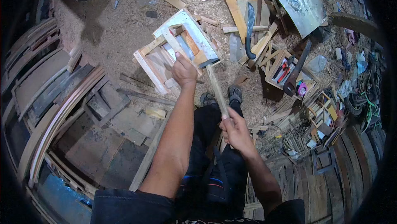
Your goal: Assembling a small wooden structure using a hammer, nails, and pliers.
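A small wooden frame of pale slats (pixel 149 60) sits in front of my feet, against a white-topped wooden box or stool (pixel 175 19). My left hand (pixel 184 71) is closed round one of its slats, thumb lying along the wood. My right hand (pixel 236 132) grips the lower part of a hammer's (pixel 216 84) long wooden handle. The hammer's dark head rests at or just over the near right corner of the frame and box; contact cannot be told. A wedge-shaped wood piece (pixel 200 57) lies beside the head.
A curved blade with a black handle (pixel 250 29) lies on scrap boards to the right. Beyond it stands a metal-topped stool (pixel 297 4). A wooden tool tray (pixel 271 75) holds pliers and pink tape (pixel 302 88). Stacked wooden frames (pixel 45 87) line the left; sawdust covers the floor.
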A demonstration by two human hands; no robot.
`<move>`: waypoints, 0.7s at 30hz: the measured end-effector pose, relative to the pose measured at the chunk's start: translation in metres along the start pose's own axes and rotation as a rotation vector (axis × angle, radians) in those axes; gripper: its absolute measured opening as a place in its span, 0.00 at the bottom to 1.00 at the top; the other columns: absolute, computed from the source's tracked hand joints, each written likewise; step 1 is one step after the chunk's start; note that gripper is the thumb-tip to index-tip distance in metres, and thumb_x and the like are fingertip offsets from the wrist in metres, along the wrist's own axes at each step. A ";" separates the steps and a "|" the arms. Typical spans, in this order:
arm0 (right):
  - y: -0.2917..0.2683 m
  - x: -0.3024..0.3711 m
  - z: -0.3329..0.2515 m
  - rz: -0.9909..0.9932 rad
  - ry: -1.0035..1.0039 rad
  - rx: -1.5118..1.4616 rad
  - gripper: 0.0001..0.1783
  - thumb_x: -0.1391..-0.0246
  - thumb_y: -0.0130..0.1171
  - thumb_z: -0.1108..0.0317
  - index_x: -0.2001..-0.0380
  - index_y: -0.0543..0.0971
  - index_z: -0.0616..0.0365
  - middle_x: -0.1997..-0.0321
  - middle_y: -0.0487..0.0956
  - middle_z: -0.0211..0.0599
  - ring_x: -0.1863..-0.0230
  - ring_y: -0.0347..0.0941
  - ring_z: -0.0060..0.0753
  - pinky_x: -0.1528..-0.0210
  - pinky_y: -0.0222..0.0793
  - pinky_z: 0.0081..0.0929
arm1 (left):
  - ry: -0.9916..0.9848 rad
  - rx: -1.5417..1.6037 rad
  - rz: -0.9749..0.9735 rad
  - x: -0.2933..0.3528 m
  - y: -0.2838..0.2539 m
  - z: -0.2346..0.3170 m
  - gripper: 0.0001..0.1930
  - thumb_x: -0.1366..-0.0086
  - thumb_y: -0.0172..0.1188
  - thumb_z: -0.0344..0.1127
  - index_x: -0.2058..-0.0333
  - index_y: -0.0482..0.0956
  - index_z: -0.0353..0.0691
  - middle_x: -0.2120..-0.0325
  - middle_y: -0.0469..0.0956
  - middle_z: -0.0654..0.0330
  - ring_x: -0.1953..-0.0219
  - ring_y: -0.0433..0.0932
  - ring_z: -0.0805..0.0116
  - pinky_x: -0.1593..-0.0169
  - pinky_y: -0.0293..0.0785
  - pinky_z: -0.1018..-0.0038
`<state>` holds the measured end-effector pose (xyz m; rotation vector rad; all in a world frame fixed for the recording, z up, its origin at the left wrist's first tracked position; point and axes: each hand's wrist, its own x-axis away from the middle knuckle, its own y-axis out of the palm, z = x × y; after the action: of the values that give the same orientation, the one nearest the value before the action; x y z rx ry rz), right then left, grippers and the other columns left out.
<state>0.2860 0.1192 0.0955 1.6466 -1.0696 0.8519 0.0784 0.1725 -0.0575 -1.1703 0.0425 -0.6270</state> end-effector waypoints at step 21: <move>-0.013 -0.020 0.024 -0.021 0.025 -0.104 0.20 0.28 0.45 0.61 0.38 0.67 0.55 0.79 0.64 0.23 0.86 0.57 0.13 0.85 0.55 0.18 | 0.025 0.029 0.020 -0.002 -0.002 0.005 0.41 0.25 0.29 0.58 0.69 0.80 0.22 0.68 0.76 0.26 0.60 0.73 0.25 0.51 0.63 0.42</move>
<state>0.2921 0.1038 0.0665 1.5543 -1.0597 0.7885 0.0776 0.1768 -0.0538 -1.1331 0.0661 -0.6223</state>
